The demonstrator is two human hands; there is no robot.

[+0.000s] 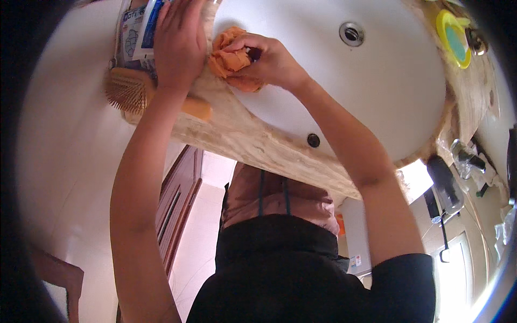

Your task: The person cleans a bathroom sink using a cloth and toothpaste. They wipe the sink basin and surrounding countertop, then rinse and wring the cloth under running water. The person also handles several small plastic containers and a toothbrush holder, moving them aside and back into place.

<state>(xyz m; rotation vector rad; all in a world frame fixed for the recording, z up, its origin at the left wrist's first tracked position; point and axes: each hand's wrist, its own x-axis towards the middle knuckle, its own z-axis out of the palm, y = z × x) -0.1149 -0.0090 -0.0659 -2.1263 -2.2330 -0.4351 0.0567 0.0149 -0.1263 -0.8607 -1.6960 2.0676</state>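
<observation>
My right hand [268, 60] is closed around a crumpled orange cloth [230, 58], which it presses to the left rim of a white oval washbasin [383, 101]. Just left of it, my left hand [179, 44] lies with its fingers stretched towards the top edge, over the side of a container of packets [131, 40]; whether it grips anything is hidden. Beneath my left forearm rests a wooden paddle hairbrush [129, 89], bristles showing on the left and its handle on the right.
A metal drain [352, 34] and a dark overflow hole [313, 140] mark the basin. On the marble-patterned counter [258, 133], a yellow-rimmed item [454, 40] sits at the upper right. Plastic-wrapped items [466, 159] and a dark brush-like object [444, 185] are at the right.
</observation>
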